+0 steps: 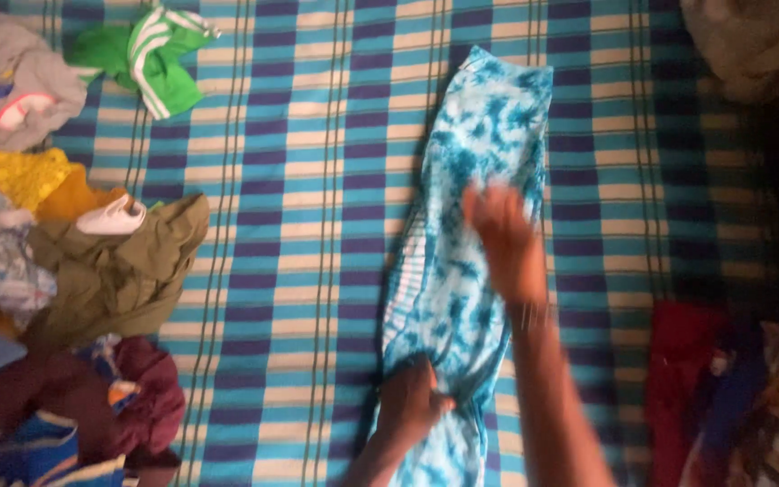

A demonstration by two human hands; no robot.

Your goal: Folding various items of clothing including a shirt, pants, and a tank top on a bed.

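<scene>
A blue and white tie-dye garment [475, 189] lies stretched lengthwise on a checked blue, purple and cream bedsheet [299, 243]. My left hand [410, 404] is closed on the near end of this garment, pinching a fold of the cloth. My right hand [502, 242] rests flat on the garment's middle with fingers spread; it is blurred by motion. The far end of the garment lies flat toward the top of the view.
A heap of loose clothes lies along the left: a green striped top [157, 56], a grey garment [13, 86], a yellow piece [33, 176], an olive garment [123, 266], a maroon one [142, 401]. Red and dark clothes [719, 388] lie at the lower right.
</scene>
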